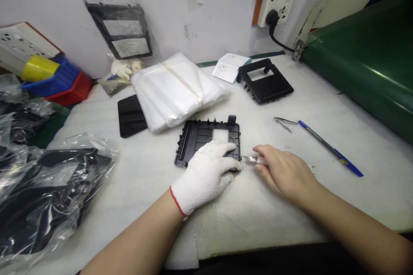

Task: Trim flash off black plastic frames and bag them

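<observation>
A black plastic frame (193,137) lies on the worktable, its ribbed inner side up and a rectangular window in it. My left hand (209,172), in a white knitted glove with a red cuff edge, holds the frame at its near right part, fingers across the top and thumb at the near edge. My bare right hand (284,172) is closed round a utility knife (253,160). Its blade points left and reaches the frame's right edge; most of the handle is hidden in my palm.
Beyond the frame lie a stack of plastic bags (180,90), a dark flat panel (131,116) and a second black frame (266,81). Nail clippers (285,122) and a blue pen (331,148) lie at right, near a green roll (364,60). Bagged black parts (54,189) fill the left.
</observation>
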`<act>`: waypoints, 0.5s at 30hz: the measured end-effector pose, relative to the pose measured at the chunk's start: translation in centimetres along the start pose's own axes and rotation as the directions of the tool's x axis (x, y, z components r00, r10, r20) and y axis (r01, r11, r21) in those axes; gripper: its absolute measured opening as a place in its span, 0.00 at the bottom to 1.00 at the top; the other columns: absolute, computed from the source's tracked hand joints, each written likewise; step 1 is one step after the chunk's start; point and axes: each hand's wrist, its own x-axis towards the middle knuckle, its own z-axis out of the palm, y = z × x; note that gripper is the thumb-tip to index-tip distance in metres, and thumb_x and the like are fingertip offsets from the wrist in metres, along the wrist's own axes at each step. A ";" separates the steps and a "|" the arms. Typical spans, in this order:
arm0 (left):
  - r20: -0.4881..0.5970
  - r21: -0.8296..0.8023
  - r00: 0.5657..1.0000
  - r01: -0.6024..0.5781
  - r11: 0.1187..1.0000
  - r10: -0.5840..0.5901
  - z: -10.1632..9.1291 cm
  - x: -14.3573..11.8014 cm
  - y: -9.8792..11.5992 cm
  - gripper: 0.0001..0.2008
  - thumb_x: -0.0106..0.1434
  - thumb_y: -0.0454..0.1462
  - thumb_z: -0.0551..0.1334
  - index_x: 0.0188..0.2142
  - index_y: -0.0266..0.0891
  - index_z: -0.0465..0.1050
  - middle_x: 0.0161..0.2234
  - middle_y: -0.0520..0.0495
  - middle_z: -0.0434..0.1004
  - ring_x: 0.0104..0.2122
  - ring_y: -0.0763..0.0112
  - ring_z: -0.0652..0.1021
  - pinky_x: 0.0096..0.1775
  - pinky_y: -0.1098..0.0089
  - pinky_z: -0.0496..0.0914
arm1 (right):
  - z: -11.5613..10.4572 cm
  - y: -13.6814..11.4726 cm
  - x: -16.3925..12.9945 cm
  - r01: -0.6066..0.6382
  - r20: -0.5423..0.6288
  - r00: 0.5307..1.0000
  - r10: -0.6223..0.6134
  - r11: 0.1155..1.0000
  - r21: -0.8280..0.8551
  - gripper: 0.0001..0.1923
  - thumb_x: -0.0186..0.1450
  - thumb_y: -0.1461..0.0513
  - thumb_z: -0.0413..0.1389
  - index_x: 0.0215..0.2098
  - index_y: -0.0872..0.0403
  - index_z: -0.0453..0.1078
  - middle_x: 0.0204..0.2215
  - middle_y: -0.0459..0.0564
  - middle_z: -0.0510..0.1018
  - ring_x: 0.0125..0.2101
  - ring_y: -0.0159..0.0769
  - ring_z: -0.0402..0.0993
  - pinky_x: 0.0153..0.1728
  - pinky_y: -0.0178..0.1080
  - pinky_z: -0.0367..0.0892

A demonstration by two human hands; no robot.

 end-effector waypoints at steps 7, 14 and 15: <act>-0.019 -0.004 1.000 -0.009 1.000 0.009 -0.1 0.0 0.0 0.07 0.57 0.34 0.60 0.35 0.43 0.74 0.51 0.49 0.68 0.47 0.60 0.69 0.49 0.58 0.65 | 0.5 0.2 -0.5 -0.021 0.073 0.997 0.010 0.989 0.149 0.10 0.66 0.64 0.44 0.30 0.53 0.66 0.27 0.46 0.72 0.25 0.30 0.68 0.23 0.33 0.57; 0.007 0.014 1.000 -0.005 1.000 0.005 -0.2 0.1 0.1 0.07 0.57 0.34 0.59 0.35 0.43 0.74 0.51 0.48 0.68 0.47 0.60 0.69 0.48 0.58 0.65 | 0.1 0.6 -0.1 -0.051 0.151 0.988 0.013 0.966 0.254 0.10 0.65 0.63 0.45 0.27 0.53 0.63 0.25 0.44 0.71 0.24 0.29 0.66 0.21 0.32 0.55; 0.004 0.013 1.000 -0.004 1.000 0.004 -0.2 0.1 0.1 0.07 0.57 0.34 0.59 0.35 0.43 0.74 0.51 0.48 0.68 0.47 0.60 0.69 0.48 0.58 0.65 | 0.0 0.6 0.0 -0.056 0.158 0.987 0.014 0.964 0.261 0.10 0.65 0.63 0.46 0.27 0.53 0.63 0.25 0.44 0.70 0.24 0.29 0.66 0.21 0.32 0.54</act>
